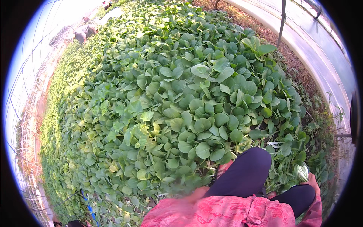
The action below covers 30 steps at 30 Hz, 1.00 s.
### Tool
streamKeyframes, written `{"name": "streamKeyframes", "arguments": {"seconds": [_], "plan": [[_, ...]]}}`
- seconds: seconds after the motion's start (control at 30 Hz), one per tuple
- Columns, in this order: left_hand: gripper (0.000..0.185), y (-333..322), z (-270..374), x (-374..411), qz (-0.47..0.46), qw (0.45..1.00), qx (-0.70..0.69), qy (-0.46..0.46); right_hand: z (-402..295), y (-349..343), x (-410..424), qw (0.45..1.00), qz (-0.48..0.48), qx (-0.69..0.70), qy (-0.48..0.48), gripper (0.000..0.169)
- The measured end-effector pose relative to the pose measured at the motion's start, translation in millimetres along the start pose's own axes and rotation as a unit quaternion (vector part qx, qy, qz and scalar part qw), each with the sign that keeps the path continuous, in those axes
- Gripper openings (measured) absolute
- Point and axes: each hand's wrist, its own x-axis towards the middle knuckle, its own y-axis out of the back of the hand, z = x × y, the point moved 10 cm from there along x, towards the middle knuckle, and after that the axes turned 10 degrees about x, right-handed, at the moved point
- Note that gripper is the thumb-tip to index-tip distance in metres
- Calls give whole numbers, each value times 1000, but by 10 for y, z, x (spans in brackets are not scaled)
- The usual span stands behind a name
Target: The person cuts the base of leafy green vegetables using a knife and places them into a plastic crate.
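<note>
At the lower right, my right hand (312, 182) is closed on a leafy green vegetable with a pale stem base (302, 173), beside my bent knee in dark trousers. My left hand (197, 194) is blurred and partly covered by the pink patterned sleeve; it lies low beside my other knee, near the edge of the leafy plants. Whether it holds anything cannot be told. Before me spreads a dense bed of round-leaved green vegetables (202, 124), with some lobed-leaf vines (139, 133) growing among them.
A person (85, 31) bends over the bed at the upper left. Plastic greenhouse sheeting (317, 54) and a metal pole (281, 25) border the right side. A blue strip (90, 208) lies at the lower left, near part of another person. Loose leaves and stems lie around my feet.
</note>
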Motion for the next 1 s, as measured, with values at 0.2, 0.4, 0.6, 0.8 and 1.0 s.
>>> {"name": "streamKeyframes", "arguments": {"seconds": [0.2, 0.4, 0.6, 0.8, 1.0], "plan": [[36, 652, 584, -148, 99, 993, 66, 25, -1388, 139, -463, 991, 33, -28, 130, 47], [36, 821, 402, -197, 142, 984, 91, 52, -1727, -544, 280, 970, -55, -81, 222, 40], [37, 804, 94, -694, 342, 933, -8, 113, -2142, -1225, 641, 942, -208, -91, 249, 48], [29, 656, -382, -1877, 555, 771, -29, 311, -2435, -1655, 936, 905, -278, -158, 280, 46], [38, -581, -1228, -3194, 555, 606, -116, 558, -2602, -1910, 1340, 886, -260, -229, 309, 48]]}}
